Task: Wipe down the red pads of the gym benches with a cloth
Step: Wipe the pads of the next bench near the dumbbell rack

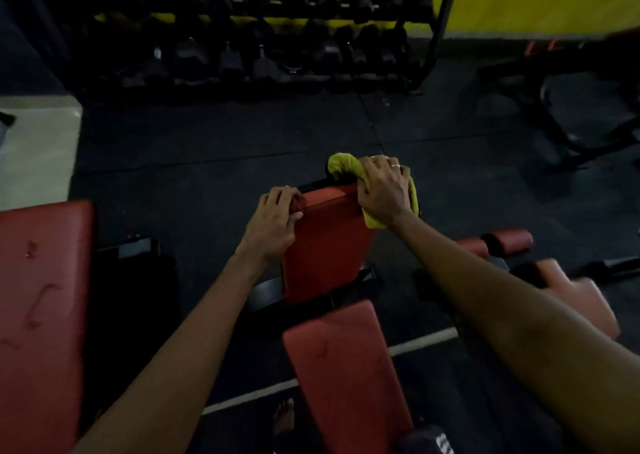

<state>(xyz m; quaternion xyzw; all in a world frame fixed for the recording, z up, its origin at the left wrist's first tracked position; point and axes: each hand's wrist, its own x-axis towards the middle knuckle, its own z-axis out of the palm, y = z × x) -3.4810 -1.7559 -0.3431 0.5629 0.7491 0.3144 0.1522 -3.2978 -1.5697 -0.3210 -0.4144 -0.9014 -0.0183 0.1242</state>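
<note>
Both mid-frame, left grip (277, 216) clasps the red pad (325, 252) by a corner while right grip (382, 190) clutches the cloth (341, 164) on its top edge; downward strokes probably follow.

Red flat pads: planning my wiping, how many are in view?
4: left pad, raised pad in the middle, seat pad below it, blurred right pad. Small rollers excluded; more may hide in the dark.
</note>
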